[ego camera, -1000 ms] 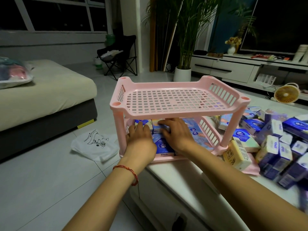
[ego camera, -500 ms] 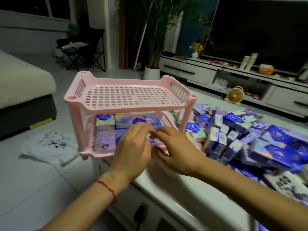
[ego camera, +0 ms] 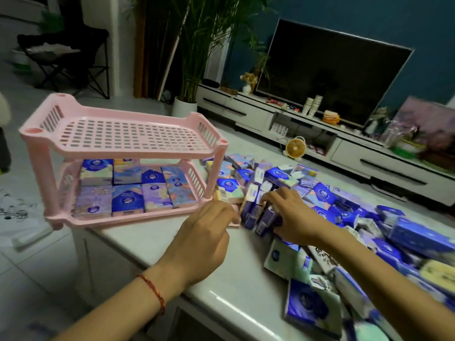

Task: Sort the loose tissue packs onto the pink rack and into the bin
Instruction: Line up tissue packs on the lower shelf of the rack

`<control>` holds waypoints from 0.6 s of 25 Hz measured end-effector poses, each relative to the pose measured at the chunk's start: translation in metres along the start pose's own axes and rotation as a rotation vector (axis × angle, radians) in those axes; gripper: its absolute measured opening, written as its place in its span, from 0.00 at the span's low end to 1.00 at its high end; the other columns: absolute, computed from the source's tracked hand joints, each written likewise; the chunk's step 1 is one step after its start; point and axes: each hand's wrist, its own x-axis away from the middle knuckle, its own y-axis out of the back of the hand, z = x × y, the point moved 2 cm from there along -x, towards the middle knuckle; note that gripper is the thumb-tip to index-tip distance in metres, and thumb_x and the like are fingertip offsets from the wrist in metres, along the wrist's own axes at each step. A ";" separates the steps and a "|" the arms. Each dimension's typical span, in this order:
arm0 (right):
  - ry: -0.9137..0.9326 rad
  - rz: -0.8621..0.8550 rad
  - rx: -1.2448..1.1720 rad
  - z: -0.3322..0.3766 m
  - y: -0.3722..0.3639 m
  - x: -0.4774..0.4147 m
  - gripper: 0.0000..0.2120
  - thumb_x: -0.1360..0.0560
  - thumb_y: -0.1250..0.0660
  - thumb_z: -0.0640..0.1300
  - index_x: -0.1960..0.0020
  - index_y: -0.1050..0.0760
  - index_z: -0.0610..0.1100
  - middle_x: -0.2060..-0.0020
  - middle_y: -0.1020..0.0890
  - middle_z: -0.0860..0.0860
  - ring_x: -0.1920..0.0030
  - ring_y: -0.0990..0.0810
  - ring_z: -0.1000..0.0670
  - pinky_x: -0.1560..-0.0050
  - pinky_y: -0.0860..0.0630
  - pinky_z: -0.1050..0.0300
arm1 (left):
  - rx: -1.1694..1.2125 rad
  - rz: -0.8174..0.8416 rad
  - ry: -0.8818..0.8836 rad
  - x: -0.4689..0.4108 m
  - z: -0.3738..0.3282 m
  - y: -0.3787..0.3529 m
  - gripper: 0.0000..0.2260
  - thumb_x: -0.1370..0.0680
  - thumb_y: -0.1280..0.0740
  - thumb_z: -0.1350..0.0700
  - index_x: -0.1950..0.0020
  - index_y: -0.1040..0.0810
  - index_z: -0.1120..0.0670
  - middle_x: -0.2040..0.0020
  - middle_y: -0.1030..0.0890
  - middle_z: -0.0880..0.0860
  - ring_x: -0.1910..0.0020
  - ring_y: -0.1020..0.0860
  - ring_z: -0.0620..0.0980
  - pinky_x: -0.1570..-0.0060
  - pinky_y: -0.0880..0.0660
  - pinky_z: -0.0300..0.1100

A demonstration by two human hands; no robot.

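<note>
Both hands have come out of the pink rack [ego camera: 128, 153] since a second ago, and we now find them to its right, at the near edge of the loose pile [ego camera: 332, 200] of tissue packs on the white counter [ego camera: 221, 286]. Our view has swung right too, so the rack now sits at the left. We count two tiers on the rack. The lower one carries eight flat packs [ego camera: 128, 200] in two rows of four, side by side and touching. Our right hand [ego camera: 293, 215] is draped over a small cluster of upright packs [ego camera: 263, 217] at the pile's near-left corner, fingers curled over their tops, gripping them; blur keeps us from counting the cluster. Our left hand [ego camera: 204, 239] hovers just beside that cluster, near the rack's right front leg. We see it from the back with fingers bent under, and we cannot tell whether it holds anything. One red string bracelet [ego camera: 152, 291] circles the left wrist. The pile covers the counter's right half, too many and too smeared to count. Beyond it we see one small fan [ego camera: 294, 147], one television [ego camera: 330, 70] and one potted plant [ego camera: 184, 107]
</note>
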 end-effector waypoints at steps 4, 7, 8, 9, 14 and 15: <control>0.047 -0.148 0.085 -0.004 -0.002 0.002 0.18 0.29 0.38 0.33 0.40 0.32 0.42 0.41 0.32 0.45 0.42 0.34 0.44 0.46 0.33 0.54 | 0.028 0.037 0.010 0.004 -0.003 -0.004 0.11 0.29 0.46 0.61 0.49 0.31 0.50 0.52 0.22 0.52 0.50 0.26 0.48 0.49 0.30 0.38; 0.102 -0.154 0.207 -0.003 0.009 0.005 0.13 0.26 0.35 0.41 0.42 0.28 0.44 0.43 0.28 0.47 0.44 0.31 0.46 0.48 0.33 0.55 | 0.183 0.056 0.208 0.006 -0.006 -0.007 0.07 0.25 0.44 0.56 0.54 0.29 0.45 0.53 0.25 0.43 0.53 0.27 0.40 0.53 0.32 0.27; 0.092 -0.192 0.187 -0.001 0.020 0.008 0.12 0.26 0.34 0.45 0.44 0.27 0.45 0.45 0.26 0.48 0.45 0.30 0.46 0.50 0.32 0.55 | 0.315 0.049 0.350 0.005 -0.009 -0.006 0.05 0.24 0.41 0.54 0.56 0.28 0.45 0.56 0.24 0.42 0.56 0.26 0.40 0.56 0.31 0.25; 0.072 -0.247 0.134 0.003 0.034 0.012 0.11 0.27 0.33 0.47 0.47 0.26 0.45 0.47 0.25 0.48 0.48 0.29 0.47 0.52 0.32 0.55 | 0.515 0.046 0.530 0.003 -0.012 -0.005 0.03 0.23 0.37 0.51 0.57 0.26 0.46 0.58 0.23 0.44 0.59 0.25 0.41 0.61 0.30 0.26; 0.381 -0.334 -0.098 0.069 0.051 0.040 0.10 0.29 0.32 0.49 0.57 0.29 0.45 0.59 0.26 0.49 0.60 0.32 0.51 0.64 0.38 0.60 | 1.423 0.268 1.103 -0.004 -0.026 -0.002 0.20 0.24 0.44 0.43 0.50 0.20 0.56 0.56 0.17 0.58 0.62 0.17 0.52 0.66 0.22 0.44; 0.477 -0.272 -0.131 0.079 0.044 0.043 0.09 0.29 0.31 0.49 0.57 0.27 0.44 0.59 0.25 0.49 0.61 0.32 0.51 0.64 0.38 0.61 | 1.454 0.231 1.097 -0.004 -0.026 -0.002 0.17 0.21 0.45 0.47 0.50 0.20 0.54 0.55 0.17 0.58 0.61 0.17 0.51 0.66 0.22 0.44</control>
